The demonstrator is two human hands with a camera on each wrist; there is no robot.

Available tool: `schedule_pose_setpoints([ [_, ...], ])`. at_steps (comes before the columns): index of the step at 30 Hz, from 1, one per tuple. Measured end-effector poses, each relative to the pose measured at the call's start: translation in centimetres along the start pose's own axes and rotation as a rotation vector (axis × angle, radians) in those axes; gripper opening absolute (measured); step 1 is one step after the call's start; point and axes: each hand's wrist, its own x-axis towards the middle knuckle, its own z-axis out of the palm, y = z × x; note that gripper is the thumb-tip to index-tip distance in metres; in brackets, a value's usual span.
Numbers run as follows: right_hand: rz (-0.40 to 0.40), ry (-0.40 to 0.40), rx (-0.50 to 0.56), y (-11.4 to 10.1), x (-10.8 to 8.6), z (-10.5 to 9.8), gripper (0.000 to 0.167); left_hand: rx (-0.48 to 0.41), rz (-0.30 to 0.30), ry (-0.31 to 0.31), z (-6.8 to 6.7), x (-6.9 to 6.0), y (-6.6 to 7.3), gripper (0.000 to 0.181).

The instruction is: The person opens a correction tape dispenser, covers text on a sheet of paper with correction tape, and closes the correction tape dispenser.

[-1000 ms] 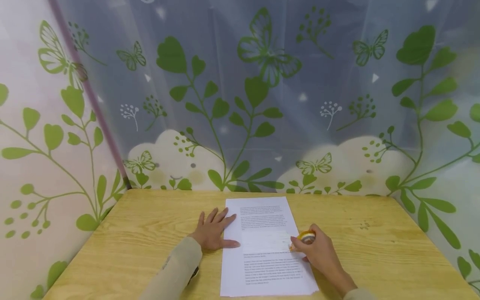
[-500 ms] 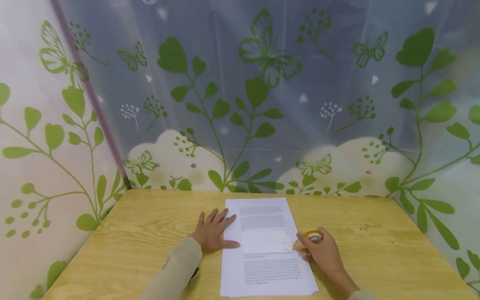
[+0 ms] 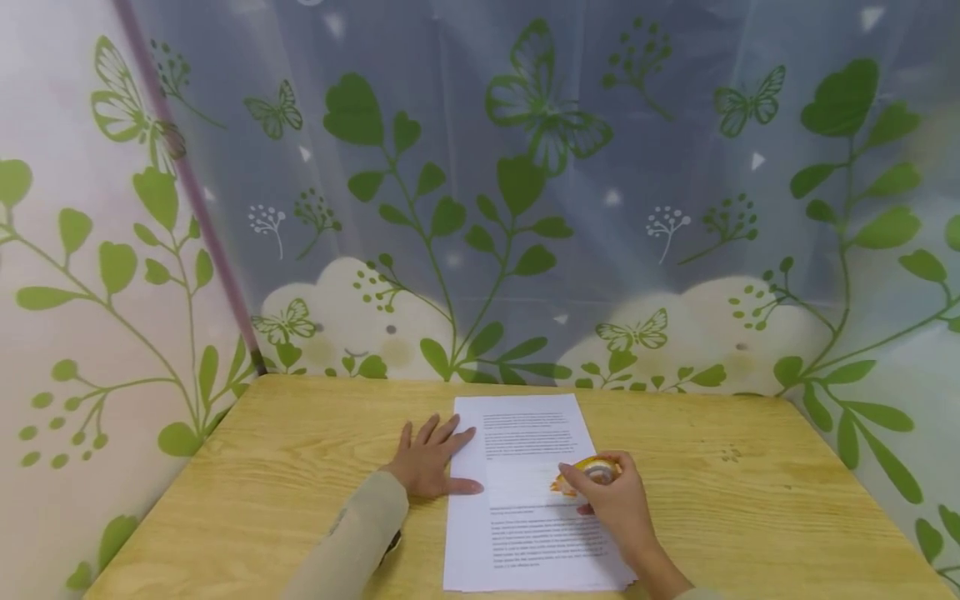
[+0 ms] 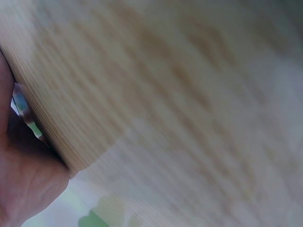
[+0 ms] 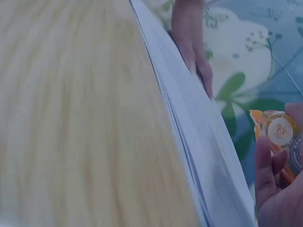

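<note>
A stack of printed sheets (image 3: 547, 546) lies on the wooden table, with a whitened band (image 3: 517, 483) across the middle of the top page's text. My left hand (image 3: 426, 462) rests flat with spread fingers on the stack's left edge; part of it shows in the left wrist view as a hand (image 4: 33, 184) by the table surface. Between thumb and fingers, my right hand (image 3: 621, 504) holds an orange, see-through correction tape (image 3: 596, 472) over the right part of that band. In the right wrist view the correction tape (image 5: 279, 130) shows its round reels. Whether its tip touches the paper, I cannot tell.
The pale wood table (image 3: 750, 508) extends on both sides of the stack. Behind it hangs a curtain (image 3: 450, 208) with green leaves, butterflies and clouds. A small dark mark (image 3: 730, 454) is on the table at the right.
My right hand first shifted slightly right with the correction tape, then came back left, further over the page. My left hand stays in place on the stack.
</note>
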Motion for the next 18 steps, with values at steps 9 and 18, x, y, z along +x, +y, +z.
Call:
schedule_pose_setpoints([
  [9, -0.063, -0.109, -0.103, 0.1, -0.9, 6.3, 0.052, -0.003, -0.004, -0.003, 0.0, 0.0, 0.1, 0.091],
  [18, -0.105, -0.124, -0.231, 1.0, -0.8, 7.4, 0.056, -0.007, -0.005, -0.002, 0.6, 0.2, -0.4, 0.093],
])
